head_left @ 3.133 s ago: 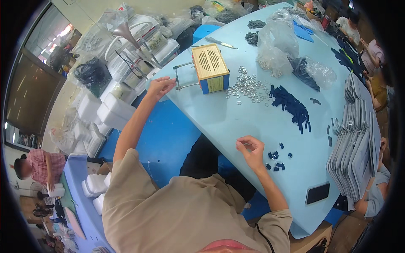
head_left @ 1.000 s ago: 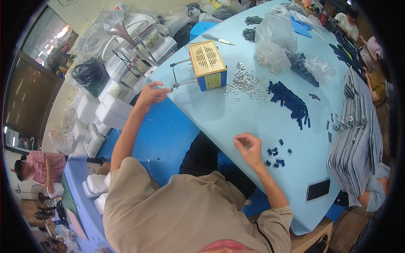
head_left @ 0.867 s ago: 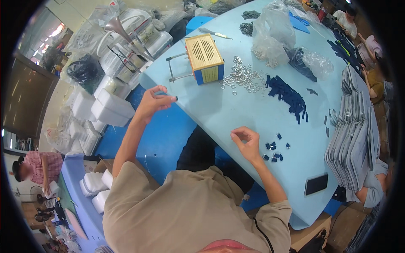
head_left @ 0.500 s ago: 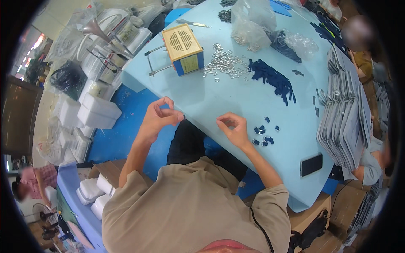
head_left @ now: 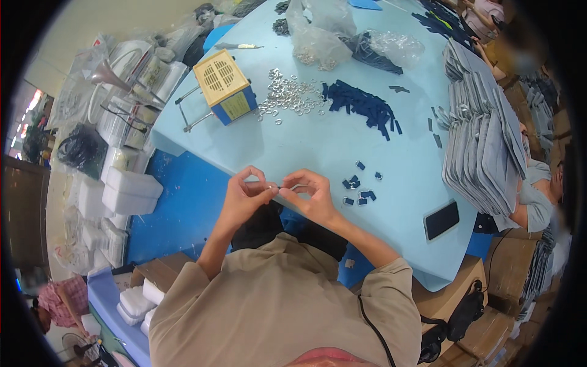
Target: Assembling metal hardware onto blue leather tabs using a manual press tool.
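My left hand (head_left: 246, 196) and my right hand (head_left: 312, 197) meet in front of me, near the table's close edge. Thumbs and fingertips of both are pinched around a small dark piece (head_left: 279, 187), which looks like a short navy strip; most of it is hidden by the fingers. To the right of my hands lie several navy strips folded through metal rings (head_left: 351, 183). Farther back are a heap of loose navy strips (head_left: 362, 105) and a spread of silver metal rings (head_left: 292, 95).
A wooden-topped blue box with metal rods (head_left: 226, 85) stands left on the light blue table (head_left: 293, 144). Clear plastic bags (head_left: 321, 33) lie at the back. Stacked grey fabric pieces (head_left: 480, 140) and a phone (head_left: 441, 220) are at right. White foam blocks (head_left: 131, 189) sit left; other people work nearby.
My hands were apart and have come together at the small dark piece, which was in my left fingertips. The right hand moved left; the whole view has shifted.
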Demonstrator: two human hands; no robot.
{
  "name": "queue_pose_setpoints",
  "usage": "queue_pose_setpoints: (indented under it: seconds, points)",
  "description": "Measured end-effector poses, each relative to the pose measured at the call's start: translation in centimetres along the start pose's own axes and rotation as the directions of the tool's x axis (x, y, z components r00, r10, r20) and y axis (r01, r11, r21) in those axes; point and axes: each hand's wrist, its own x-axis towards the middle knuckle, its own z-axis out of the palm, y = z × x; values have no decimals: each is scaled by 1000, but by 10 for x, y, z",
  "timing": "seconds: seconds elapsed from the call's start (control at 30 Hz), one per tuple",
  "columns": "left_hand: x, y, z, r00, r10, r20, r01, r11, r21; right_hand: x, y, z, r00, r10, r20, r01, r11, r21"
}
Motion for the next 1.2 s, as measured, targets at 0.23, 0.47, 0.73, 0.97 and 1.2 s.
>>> queue_pose_setpoints:
  seconds: [0.23,0.47,0.73,0.97,1.2]
  points:
    - [14,-15,16,996,86,-34,-84,996,36,7,7,-14,994,104,-27,-102,994,48]
    - [30,-25,23,989,121,-80,-116,991,65,15,15,-24,990,112,-81,-111,994,22]
    - [49,-21,35,986,165,-31,-162,984,72,25,5,-40,981,120,-155,-138,984,-110]
    - [130,-15,10,799,601,23,-399,500,768,27,-39,-63,969,240,-49,-233,841,-488]
    - [172,-27,-17,806,517,288,-444,205,873,45,-51,-89,961,54,-271,-250,588,-769]
